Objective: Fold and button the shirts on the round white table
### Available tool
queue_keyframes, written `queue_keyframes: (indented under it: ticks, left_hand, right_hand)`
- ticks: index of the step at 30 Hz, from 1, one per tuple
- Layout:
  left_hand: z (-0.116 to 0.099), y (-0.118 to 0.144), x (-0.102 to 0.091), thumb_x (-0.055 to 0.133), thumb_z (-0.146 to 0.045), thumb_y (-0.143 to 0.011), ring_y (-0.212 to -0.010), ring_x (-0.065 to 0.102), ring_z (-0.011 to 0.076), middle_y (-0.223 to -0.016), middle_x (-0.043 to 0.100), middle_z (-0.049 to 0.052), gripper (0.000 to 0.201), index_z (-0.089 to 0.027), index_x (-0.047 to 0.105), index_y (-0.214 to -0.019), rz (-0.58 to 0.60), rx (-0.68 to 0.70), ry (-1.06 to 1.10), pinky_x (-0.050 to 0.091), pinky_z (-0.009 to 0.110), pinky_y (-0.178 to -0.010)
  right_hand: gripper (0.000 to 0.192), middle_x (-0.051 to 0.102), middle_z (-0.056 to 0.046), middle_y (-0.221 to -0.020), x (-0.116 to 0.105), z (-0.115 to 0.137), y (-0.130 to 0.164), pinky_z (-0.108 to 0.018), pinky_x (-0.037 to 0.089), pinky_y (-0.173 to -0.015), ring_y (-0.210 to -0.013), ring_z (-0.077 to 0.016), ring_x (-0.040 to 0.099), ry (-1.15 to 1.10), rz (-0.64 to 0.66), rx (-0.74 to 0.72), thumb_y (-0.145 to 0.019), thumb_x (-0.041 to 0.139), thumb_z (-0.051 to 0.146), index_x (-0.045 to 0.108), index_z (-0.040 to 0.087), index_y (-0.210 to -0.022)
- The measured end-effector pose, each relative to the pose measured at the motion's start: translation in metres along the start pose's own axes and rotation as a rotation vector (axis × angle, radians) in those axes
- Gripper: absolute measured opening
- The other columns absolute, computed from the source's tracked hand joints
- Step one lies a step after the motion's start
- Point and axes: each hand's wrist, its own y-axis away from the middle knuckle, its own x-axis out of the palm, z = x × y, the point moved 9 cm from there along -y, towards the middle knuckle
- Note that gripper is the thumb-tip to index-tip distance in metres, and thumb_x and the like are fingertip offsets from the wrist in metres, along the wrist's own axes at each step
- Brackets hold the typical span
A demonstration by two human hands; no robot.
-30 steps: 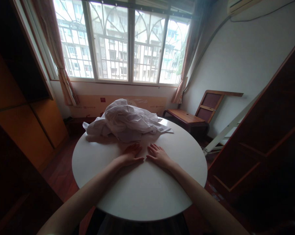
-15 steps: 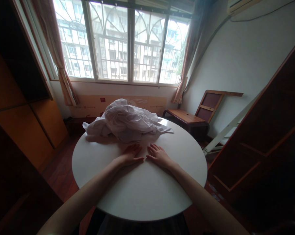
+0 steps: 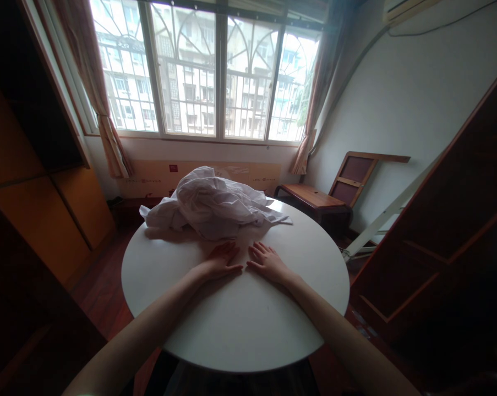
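Note:
A crumpled heap of white cloth (image 3: 219, 201) lies on the far side of a round white table (image 3: 240, 324). Its folds hide what kind of garment or sheet it is. My left hand (image 3: 221, 260) rests palm down on the tabletop, just in front of the heap, fingers stretched out. To its right, my right hand (image 3: 267, 260) also lies flat with the fingers spread. The two thumbs point toward each other with a small gap between them. Neither hand holds anything, and both appear apart from the cloth.
Behind the table, a long cardboard box (image 3: 149, 171) leans under the window (image 3: 190, 82). A wooden bench (image 3: 314, 195) stands at the back right. Wooden cabinets (image 3: 37, 214) rise on the left, and a dark wooden panel (image 3: 433, 258) slants along the right.

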Motion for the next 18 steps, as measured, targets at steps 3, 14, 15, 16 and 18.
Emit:
queue_keyframes:
  ticks: [3,14,15,16,18]
  left_hand:
    - [0.001,0.0,0.0,0.033,-0.069,-0.075,-0.133,0.02,0.0251,-0.144,0.026,0.009,0.078,-0.016,0.036,-0.133,-0.006,-0.006,0.006,0.015,0.033,-0.108]
    - [0.0015,-0.0002,0.0,0.035,-0.069,-0.074,-0.133,0.02,0.0256,-0.144,0.027,0.008,0.077,-0.018,0.037,-0.132,-0.014,-0.001,0.019,0.015,0.034,-0.108]
    - [0.0015,-0.0002,0.0003,0.034,-0.069,-0.074,-0.133,0.02,0.0256,-0.144,0.027,0.008,0.078,-0.017,0.037,-0.132,-0.01,-0.002,0.014,0.015,0.034,-0.108]
    - [0.0015,-0.0002,0.0005,0.034,-0.069,-0.075,-0.133,0.02,0.0254,-0.144,0.027,0.009,0.078,-0.017,0.037,-0.133,-0.008,-0.002,0.01,0.015,0.034,-0.108]
    - [0.0014,-0.0003,0.0008,0.033,-0.069,-0.075,-0.133,0.019,0.0251,-0.144,0.026,0.009,0.079,-0.017,0.036,-0.133,-0.008,0.003,0.006,0.015,0.033,-0.108]
  right_hand:
    - [0.07,0.025,-0.009,-0.144,-0.0005,0.0001,0.0002,-0.04,0.016,-0.106,-0.133,-0.0247,0.018,-0.001,-0.01,-0.004,-0.08,0.032,0.064,0.035,0.02,-0.135]
    - [0.071,0.025,-0.009,-0.144,0.0013,-0.0013,-0.0012,-0.04,0.016,-0.106,-0.133,-0.0247,0.018,0.012,-0.016,-0.006,-0.08,0.032,0.065,0.036,0.019,-0.134]
    - [0.071,0.025,-0.009,-0.144,0.0016,-0.0015,-0.0015,-0.04,0.016,-0.106,-0.133,-0.0247,0.018,0.013,-0.015,-0.006,-0.08,0.032,0.065,0.036,0.019,-0.134]
    - [0.071,0.025,-0.009,-0.144,0.0018,-0.0016,-0.0017,-0.04,0.016,-0.106,-0.133,-0.0246,0.019,0.013,-0.015,-0.006,-0.08,0.032,0.065,0.036,0.019,-0.134]
    - [0.071,0.025,-0.009,-0.144,0.0019,-0.0017,-0.0021,-0.039,0.015,-0.106,-0.133,-0.0244,0.018,0.014,-0.014,-0.006,-0.08,0.032,0.065,0.036,0.019,-0.134]
